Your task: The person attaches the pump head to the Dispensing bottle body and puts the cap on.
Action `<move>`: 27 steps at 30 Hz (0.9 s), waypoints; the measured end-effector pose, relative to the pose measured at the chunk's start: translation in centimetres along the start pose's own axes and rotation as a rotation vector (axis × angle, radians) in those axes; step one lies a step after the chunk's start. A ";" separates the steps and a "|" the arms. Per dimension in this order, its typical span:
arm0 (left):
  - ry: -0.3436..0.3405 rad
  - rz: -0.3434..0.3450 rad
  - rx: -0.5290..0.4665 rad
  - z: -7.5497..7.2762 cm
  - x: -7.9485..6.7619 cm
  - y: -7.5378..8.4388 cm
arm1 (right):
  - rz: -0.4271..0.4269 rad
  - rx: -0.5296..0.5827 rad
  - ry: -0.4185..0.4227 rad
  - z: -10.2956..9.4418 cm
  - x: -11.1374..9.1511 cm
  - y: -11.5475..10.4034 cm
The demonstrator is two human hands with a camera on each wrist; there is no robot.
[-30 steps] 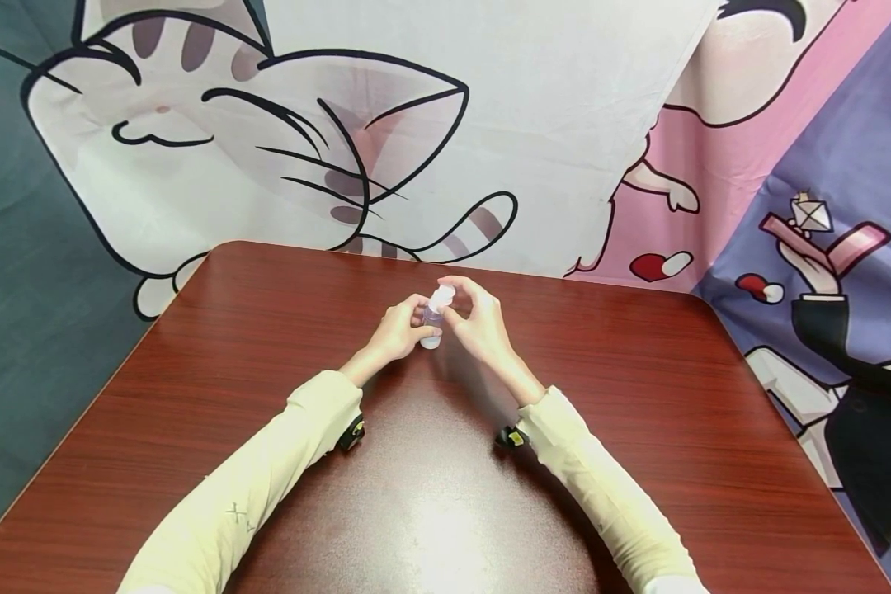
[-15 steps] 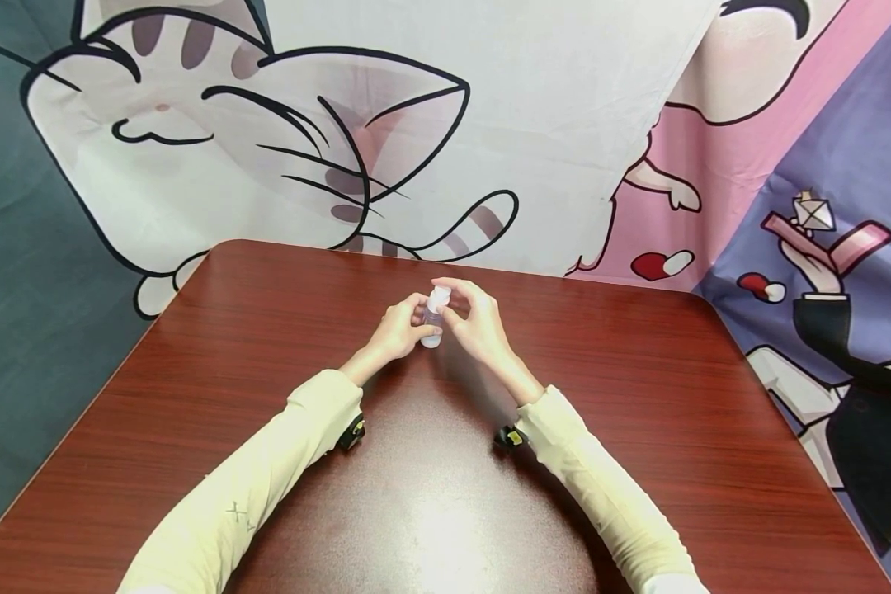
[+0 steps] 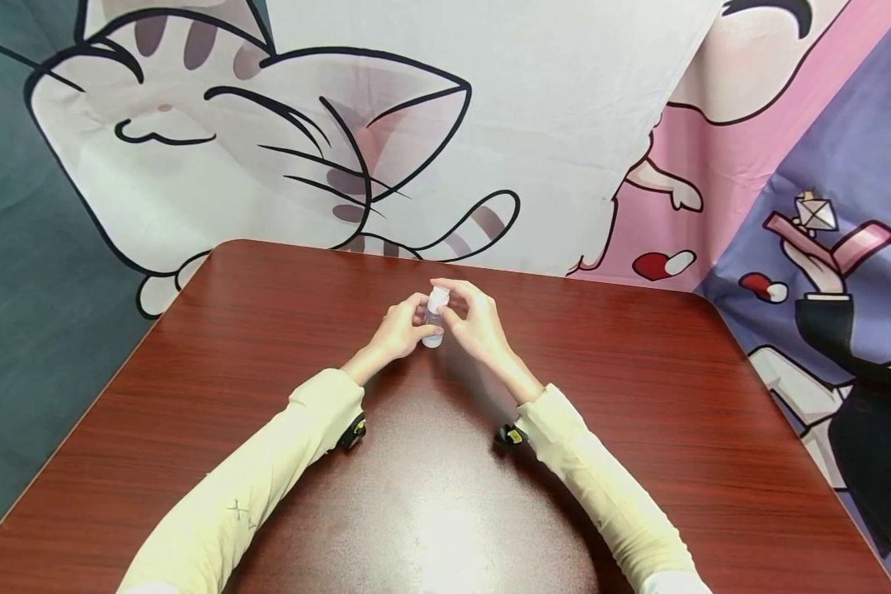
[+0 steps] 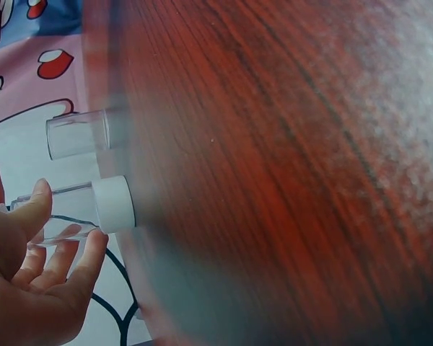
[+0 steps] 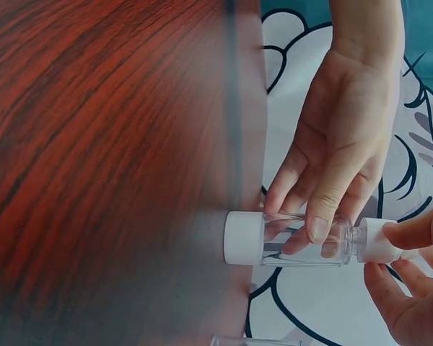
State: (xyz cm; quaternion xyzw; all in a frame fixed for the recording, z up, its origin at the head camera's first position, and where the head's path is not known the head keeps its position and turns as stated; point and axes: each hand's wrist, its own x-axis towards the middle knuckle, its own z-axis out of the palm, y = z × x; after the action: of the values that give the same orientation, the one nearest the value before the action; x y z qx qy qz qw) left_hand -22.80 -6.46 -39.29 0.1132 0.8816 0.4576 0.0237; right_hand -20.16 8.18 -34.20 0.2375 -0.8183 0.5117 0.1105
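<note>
A small clear bottle (image 5: 299,241) with a white base (image 4: 114,205) stands upright at the far part of the table. My left hand (image 3: 399,330) holds its clear body between thumb and fingers. My right hand (image 3: 481,323) pinches the white top (image 5: 377,240) at the bottle's neck, with thumb and fingers on opposite sides. The right wrist view shows the top in line with the neck; whether it is seated fully I cannot tell. Beside the bottle stands a clear cylindrical cap or cup (image 4: 78,135), which the right hand appears to hide in the head view.
The dark red wooden table (image 3: 445,462) spreads out in front of me, its far edge just beyond the hands. Behind it hangs a cartoon-printed cloth (image 3: 564,124). Small black devices (image 3: 511,437) sit at both wrists.
The white top has gone from leaning right to standing straighter over the bottle, and the right fingers have shifted slightly left with it. The left hand keeps its hold on the bottle.
</note>
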 end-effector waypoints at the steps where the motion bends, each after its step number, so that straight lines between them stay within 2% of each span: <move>1: 0.000 -0.001 0.000 0.0 0.0 0.0 | 0.001 -0.003 -0.001 0.1 0.0 0.0; 10: 0.006 0.005 0.008 0.0 0.0 0.0 | 0.003 -0.005 -0.004 0.2 0.0 0.2; 17: 0.004 0.004 0.013 0.0 0.1 -0.1 | -0.007 -0.007 0.008 1.0 0.8 3.8; 27: 0.003 0.008 0.009 0.0 0.0 -0.1 | -0.024 -0.055 0.006 1.0 0.9 4.3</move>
State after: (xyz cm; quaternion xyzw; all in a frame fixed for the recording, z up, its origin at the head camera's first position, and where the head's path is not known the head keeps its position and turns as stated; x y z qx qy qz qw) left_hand -22.86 -6.52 -39.32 0.1160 0.8833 0.4538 0.0200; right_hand -23.02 8.63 -37.60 0.2429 -0.8286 0.4885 0.1255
